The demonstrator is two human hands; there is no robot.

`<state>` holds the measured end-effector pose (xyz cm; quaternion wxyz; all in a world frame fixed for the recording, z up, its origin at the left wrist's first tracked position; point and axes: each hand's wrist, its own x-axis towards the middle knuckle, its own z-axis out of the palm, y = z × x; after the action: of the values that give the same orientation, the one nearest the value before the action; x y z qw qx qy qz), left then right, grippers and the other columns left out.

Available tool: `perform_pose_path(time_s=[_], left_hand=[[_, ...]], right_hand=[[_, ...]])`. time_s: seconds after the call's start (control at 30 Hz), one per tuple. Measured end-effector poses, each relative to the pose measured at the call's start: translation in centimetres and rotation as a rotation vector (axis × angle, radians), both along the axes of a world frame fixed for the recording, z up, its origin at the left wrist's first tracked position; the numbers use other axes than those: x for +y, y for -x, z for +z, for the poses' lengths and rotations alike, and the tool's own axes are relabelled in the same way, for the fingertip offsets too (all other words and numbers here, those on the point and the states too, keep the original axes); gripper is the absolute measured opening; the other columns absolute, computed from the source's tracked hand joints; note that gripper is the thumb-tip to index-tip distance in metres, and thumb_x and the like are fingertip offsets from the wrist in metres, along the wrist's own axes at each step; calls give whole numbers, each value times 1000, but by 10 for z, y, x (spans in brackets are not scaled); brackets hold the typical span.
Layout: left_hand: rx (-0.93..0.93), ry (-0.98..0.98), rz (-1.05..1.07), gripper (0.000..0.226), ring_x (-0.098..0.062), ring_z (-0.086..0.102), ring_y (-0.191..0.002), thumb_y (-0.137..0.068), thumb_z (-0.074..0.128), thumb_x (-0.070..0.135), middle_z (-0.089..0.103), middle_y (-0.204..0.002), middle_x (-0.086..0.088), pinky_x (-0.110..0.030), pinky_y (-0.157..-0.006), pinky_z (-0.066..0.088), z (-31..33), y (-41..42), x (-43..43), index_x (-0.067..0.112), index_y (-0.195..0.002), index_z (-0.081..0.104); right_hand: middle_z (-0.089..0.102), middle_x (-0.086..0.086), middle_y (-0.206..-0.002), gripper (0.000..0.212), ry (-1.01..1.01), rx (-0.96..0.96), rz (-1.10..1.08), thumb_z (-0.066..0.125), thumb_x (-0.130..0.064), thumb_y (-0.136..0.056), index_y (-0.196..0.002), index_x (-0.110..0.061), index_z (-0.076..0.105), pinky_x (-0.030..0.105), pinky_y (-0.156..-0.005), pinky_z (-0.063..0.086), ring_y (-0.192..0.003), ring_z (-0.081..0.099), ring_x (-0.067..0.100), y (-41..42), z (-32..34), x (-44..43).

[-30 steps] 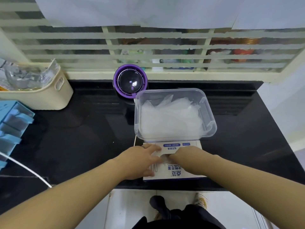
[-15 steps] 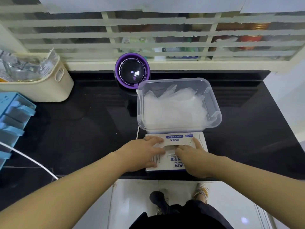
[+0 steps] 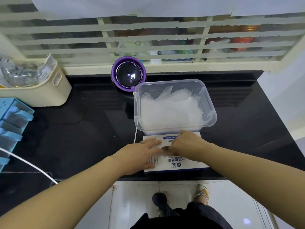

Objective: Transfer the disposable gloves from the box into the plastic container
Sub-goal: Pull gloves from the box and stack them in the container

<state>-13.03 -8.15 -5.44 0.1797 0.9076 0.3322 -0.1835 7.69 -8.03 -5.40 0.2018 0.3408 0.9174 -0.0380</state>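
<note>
A white glove box (image 3: pixel 179 164) with blue print lies flat at the near edge of the black counter. Directly behind it stands a clear plastic container (image 3: pixel 211 111) holding a heap of translucent disposable gloves (image 3: pixel 171 109). My left hand (image 3: pixel 140 154) lies flat on the left part of the box top with its fingers straight. My right hand (image 3: pixel 189 144) is over the box's middle opening, fingers curled down at the slot beside a bit of clear film; what they hold is hidden.
A purple round device (image 3: pixel 128 75) stands behind the container. A cream basket (image 3: pixel 49 93) full of packets sits at the left, with blue trays (image 3: pixel 11 123) nearer me. A white cable (image 3: pixel 29 166) crosses the left counter. The counter edge runs just under the box.
My right hand has shifted from the box's near side up toward its middle opening and curled its fingers there. My left hand has stayed flat on the box.
</note>
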Motion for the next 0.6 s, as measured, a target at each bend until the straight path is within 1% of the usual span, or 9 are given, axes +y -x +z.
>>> perform_pose_path(time_s=[0.07, 0.13, 0.23, 0.27, 0.33, 0.43, 0.5, 0.6], left_hand=[[0, 4, 11, 60, -10, 9, -147, -98, 48, 40, 0, -161, 14, -34, -106, 40, 0, 0, 0, 36, -150, 19], [-2, 9, 24, 60, -10, 10, -147, -98, 49, 41, 1, -161, 14, -34, -106, 40, 0, 1, 0, 36, -150, 19], [-9, 25, 43, 60, -9, 9, -147, -97, 51, 41, 2, -161, 15, -34, -107, 39, 0, 2, 0, 36, -149, 22], [-14, 30, 52, 60, -8, 9, -147, -97, 51, 41, 3, -160, 16, -34, -108, 38, 0, 2, 0, 36, -149, 23], [-24, 36, 66, 60, -8, 9, -147, -96, 52, 41, 3, -160, 17, -34, -109, 37, -1, 3, 0, 36, -149, 23], [-36, 43, 78, 61, -8, 9, -147, -96, 53, 41, 4, -160, 17, -34, -110, 36, -1, 2, 0, 36, -149, 24], [-39, 55, 89, 62, -7, 9, -146, -96, 53, 39, 4, -160, 18, -32, -111, 35, 0, 2, -1, 36, -149, 23], [-41, 66, 106, 64, -6, 9, -146, -96, 54, 39, 4, -160, 18, -32, -112, 33, 2, 2, -2, 35, -150, 21]], right_hand=[[65, 5, -91, 26, -5, 12, -3, 44, -7, -94, -113, -18, 58, 33, -77, 37, -71, 52, 25, 1, -5, 1], [66, 2, -88, 19, 21, 76, -42, 47, -8, -93, -98, -18, 63, 36, -81, 41, -70, 53, 24, -1, -10, 0], [64, -2, -78, 17, 24, 267, -133, 51, -15, -91, -80, -19, 64, 35, -74, 44, -61, 51, 21, -9, -13, -2], [64, -3, -79, 19, 35, 323, -176, 51, -18, -92, -79, -18, 65, 33, -73, 43, -62, 50, 20, -10, -10, -4], [62, -4, -90, 19, 64, 389, -255, 50, -23, -95, -87, -18, 66, 27, -72, 39, -69, 48, 17, -11, -1, -10], [56, -7, -102, 16, 107, 463, -388, 48, -26, -96, -97, -19, 62, 29, -74, 44, -83, 54, 17, -9, 5, -20], [55, -4, -103, 14, 139, 473, -474, 42, -26, -98, -98, -18, 54, 30, -73, 44, -83, 54, 19, -6, 2, -25], [57, -2, -102, 13, 159, 487, -557, 35, -27, -101, -97, -20, 45, 27, -67, 37, -79, 51, 18, -2, -5, -31]])
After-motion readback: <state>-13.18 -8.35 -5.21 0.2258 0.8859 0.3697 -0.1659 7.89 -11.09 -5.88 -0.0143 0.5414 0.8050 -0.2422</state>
